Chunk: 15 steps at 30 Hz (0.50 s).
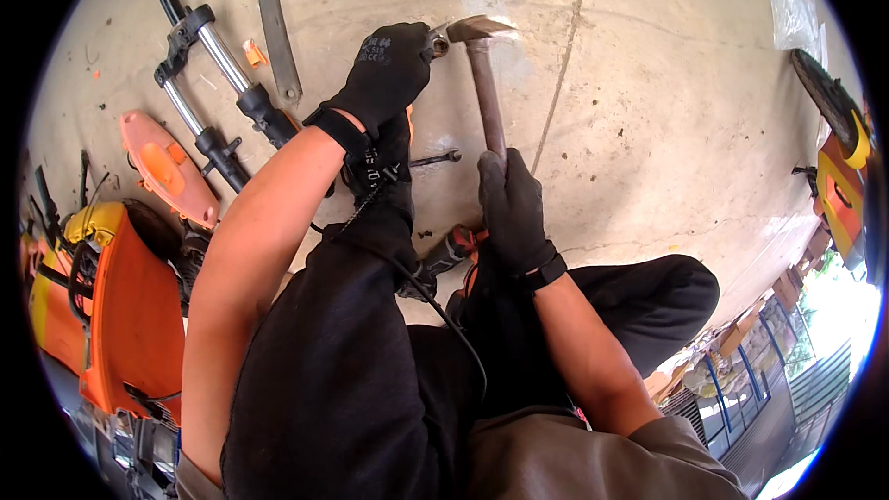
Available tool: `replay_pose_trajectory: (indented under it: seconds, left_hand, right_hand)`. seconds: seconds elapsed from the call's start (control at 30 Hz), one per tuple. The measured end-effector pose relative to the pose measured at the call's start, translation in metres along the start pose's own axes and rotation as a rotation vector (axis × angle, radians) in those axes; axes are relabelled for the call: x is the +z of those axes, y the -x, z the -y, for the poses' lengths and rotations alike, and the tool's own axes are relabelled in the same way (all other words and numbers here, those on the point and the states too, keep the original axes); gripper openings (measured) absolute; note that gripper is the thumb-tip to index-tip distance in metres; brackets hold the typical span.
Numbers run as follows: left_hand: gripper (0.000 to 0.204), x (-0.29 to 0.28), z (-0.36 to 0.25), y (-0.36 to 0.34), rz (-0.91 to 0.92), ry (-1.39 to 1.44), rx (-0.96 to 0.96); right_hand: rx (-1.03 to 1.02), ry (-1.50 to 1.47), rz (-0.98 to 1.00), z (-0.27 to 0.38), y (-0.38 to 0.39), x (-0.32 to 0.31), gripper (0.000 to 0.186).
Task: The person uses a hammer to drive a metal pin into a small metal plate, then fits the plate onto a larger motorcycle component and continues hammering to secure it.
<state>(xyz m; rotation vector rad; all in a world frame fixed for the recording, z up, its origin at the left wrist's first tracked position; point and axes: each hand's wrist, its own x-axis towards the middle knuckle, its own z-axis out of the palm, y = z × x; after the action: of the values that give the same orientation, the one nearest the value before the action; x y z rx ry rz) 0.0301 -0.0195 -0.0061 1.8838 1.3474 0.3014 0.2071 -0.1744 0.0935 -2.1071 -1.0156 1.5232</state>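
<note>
My left hand (394, 72), in a black glove, is closed around a small metal part (440, 43) with a rounded end poking out past the fingers; the rest of it is hidden in the grip. In my right hand (515, 210), also gloved in black, is the lower handle of a hammer (485, 93). The hammer's head lies right beside the metal part, and I cannot tell whether they touch. Below my left hand, near my shoe, a small wrench (435, 159) rests on the concrete floor.
An adjustable wrench (271, 32) and a fork with chrome tubes (222, 56) lie to the left, near an orange oval panel (165, 165). Orange bodywork (139, 315) stands at lower left. A black tyre (822, 97) is at far right. A dark cable (444, 310) crosses my legs.
</note>
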Motion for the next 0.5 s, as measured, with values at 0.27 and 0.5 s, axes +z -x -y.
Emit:
replay_pose_trajectory:
  seconds: [0.27,0.5]
  left_hand:
    - [0.015,0.002,0.000,0.004,-0.012,0.011,-0.036]
    - [0.012,0.001,-0.002,0.007,-0.044,0.068,-0.038]
  right_hand:
    - [-0.023,-0.065,-0.064,0.023,0.006,-0.005,0.023]
    - [0.047,-0.065,-0.070,0.010,0.000,-0.009,0.025]
